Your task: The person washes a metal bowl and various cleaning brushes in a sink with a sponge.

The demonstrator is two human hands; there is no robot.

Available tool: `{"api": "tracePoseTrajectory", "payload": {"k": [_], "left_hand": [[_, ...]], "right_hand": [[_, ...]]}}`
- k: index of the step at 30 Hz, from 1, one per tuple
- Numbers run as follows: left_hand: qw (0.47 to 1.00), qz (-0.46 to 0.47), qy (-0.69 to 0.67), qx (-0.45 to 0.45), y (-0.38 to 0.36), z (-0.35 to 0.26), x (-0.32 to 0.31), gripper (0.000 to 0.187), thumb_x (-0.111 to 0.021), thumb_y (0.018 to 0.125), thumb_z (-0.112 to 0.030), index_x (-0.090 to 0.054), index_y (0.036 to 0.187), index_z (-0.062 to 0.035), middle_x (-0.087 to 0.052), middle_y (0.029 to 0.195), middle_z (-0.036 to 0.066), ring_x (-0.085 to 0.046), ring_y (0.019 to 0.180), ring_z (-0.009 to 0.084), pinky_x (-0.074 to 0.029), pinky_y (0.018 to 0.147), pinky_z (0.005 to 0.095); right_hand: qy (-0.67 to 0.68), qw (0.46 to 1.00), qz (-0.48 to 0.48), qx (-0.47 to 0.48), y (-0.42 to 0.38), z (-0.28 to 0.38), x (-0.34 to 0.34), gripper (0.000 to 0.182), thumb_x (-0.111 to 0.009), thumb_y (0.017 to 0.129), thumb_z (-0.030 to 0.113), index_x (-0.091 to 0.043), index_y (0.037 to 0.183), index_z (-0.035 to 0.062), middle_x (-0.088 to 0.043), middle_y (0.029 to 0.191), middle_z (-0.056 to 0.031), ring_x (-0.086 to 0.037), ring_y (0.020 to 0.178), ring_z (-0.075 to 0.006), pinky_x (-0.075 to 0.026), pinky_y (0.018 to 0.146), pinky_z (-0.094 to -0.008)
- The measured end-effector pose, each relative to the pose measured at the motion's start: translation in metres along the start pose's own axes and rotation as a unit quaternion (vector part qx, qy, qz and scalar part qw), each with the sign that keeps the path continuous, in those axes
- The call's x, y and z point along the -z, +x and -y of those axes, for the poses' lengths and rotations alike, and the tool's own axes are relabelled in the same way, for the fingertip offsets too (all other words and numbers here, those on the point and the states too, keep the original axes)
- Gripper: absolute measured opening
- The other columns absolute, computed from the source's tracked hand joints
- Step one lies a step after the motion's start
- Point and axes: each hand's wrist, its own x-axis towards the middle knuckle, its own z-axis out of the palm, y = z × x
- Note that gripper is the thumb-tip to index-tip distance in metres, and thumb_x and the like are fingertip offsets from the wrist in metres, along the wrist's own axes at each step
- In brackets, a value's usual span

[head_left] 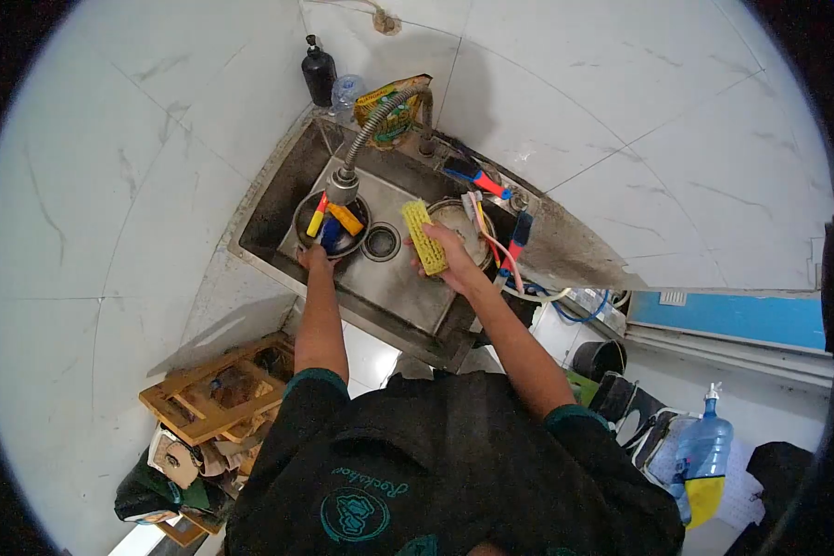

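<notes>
Yellow sponge point(423, 233) is pinched in the right hand point(454, 262) over the steel sink point(408, 292), while left hand point(313, 257) fingers curl on the dark bowl point(331, 225) under the faucet point(345, 182); scrubbing seems underway, wanting sponge brought to bowl.

Yellow sponge point(423, 235); black soap bottle point(319, 72); steel-grey sink point(408, 295); white marbled wall point(111, 185).

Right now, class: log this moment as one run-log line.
left hand: on dark bowl rim under faucet | right hand: holds yellow sponge | place: steel sink
</notes>
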Motion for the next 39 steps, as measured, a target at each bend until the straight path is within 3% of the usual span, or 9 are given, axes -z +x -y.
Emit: {"api": "tracePoseTrajectory", "payload": {"k": [11,16,19,22,23,26,28,32,39], "left_hand": [[0.995,0.051,0.021,-0.081,0.083,0.015,0.007,0.055,-0.056,0.089,-0.032,-0.040,0.136,-0.0089,-0.049,0.131,0.016,-0.051,0.117,0.0295,-0.042,0.093,0.0535],[0.878,0.473,0.065,0.033,-0.132,-0.015,0.010,0.065,-0.039,0.090,-0.064,-0.047,0.131,-0.0144,-0.055,0.122,0.011,-0.056,0.110,0.0276,-0.045,0.088,0.0509],[0.871,0.488,0.059,-0.005,-0.142,-0.003,0.007,0.064,-0.039,0.091,-0.065,-0.048,0.130,-0.0156,-0.057,0.121,0.008,-0.059,0.104,0.0260,-0.049,0.086,0.0471],[0.868,0.494,0.052,0.006,-0.143,-0.001,0.007,0.061,-0.042,0.091,-0.062,-0.049,0.128,-0.0147,-0.059,0.116,0.007,-0.061,0.100,0.0242,-0.053,0.078,0.0419],[0.863,0.503,0.047,0.013,-0.135,0.002,0.009,0.059,-0.043,0.091,-0.061,-0.050,0.127,-0.0148,-0.060,0.115,0.007,-0.061,0.099,0.0238,-0.053,0.076,0.0413],[0.898,0.424,0.097,-0.060,-0.152,0.012,0.010,0.054,-0.049,0.091,-0.057,-0.052,0.123,-0.0128,-0.061,0.108,0.007,-0.060,0.092,0.0225,-0.051,0.072,0.0379],[0.893,0.446,0.062,0.005,-0.084,0.023,0.011,0.050,-0.050,0.092,-0.054,-0.051,0.121,-0.0131,-0.058,0.109,0.007,-0.055,0.094,0.0249,-0.049,0.078,0.0414],[0.918,0.385,0.089,-0.027,-0.106,0.021,-0.002,0.050,-0.051,0.093,-0.049,-0.049,0.125,-0.0109,-0.056,0.115,0.009,-0.054,0.101,0.0260,-0.048,0.084,0.0447],[0.969,0.152,0.166,-0.101,-0.100,0.015,-0.014,0.049,-0.053,0.093,-0.046,-0.047,0.127,-0.0117,-0.054,0.117,0.008,-0.055,0.102,0.0253,-0.048,0.083,0.0427]], "right_hand": [[-0.255,0.955,-0.127,0.087,0.068,-0.061,-0.011,0.073,-0.061,0.083,0.051,-0.037,0.131,0.0007,-0.059,0.112,-0.0217,-0.061,0.102,-0.0312,-0.048,0.087,-0.0380],[-0.295,0.943,-0.127,0.089,0.076,-0.061,-0.044,0.081,-0.059,0.080,0.060,-0.040,0.131,0.0001,-0.059,0.112,-0.0270,-0.060,0.105,-0.0385,-0.046,0.091,-0.0441],[-0.374,0.921,-0.074,0.081,0.066,-0.043,-0.048,0.085,-0.059,0.081,0.058,-0.037,0.134,-0.0047,-0.057,0.115,-0.0300,-0.059,0.107,-0.0414,-0.044,0.093,-0.0471],[-0.458,0.881,-0.020,0.115,0.035,-0.007,-0.009,0.089,-0.058,0.083,0.058,-0.029,0.140,-0.0038,-0.052,0.127,-0.0290,-0.053,0.116,-0.0403,-0.042,0.099,-0.0427],[-0.515,0.798,-0.098,0.299,0.025,-0.006,0.018,0.075,-0.061,0.086,0.045,-0.037,0.137,-0.0039,-0.055,0.125,-0.0261,-0.059,0.111,-0.0340,-0.046,0.095,-0.0391],[-0.318,0.877,-0.171,0.317,-0.088,0.101,0.093,0.051,-0.061,0.091,0.026,-0.047,0.131,-0.0025,-0.062,0.116,-0.0181,-0.064,0.097,-0.0219,-0.051,0.085,-0.0323],[-0.294,0.781,-0.394,0.386,-0.164,0.159,0.168,0.030,-0.057,0.093,0.012,-0.056,0.121,0.0007,-0.066,0.106,-0.0110,-0.062,0.086,-0.0119,-0.051,0.075,-0.0258],[-0.361,0.345,-0.688,0.526,-0.348,0.278,0.291,0.022,-0.062,0.088,0.017,-0.064,0.106,0.0059,-0.066,0.079,-0.0058,-0.059,0.068,-0.0138,-0.048,0.060,-0.0268],[-0.428,0.061,-0.676,0.596,-0.473,0.405,0.299,0.041,-0.057,0.091,0.018,-0.053,0.127,-0.0004,-0.052,0.130,-0.0216,-0.058,0.108,-0.0302,-0.048,0.089,-0.0389]]}}
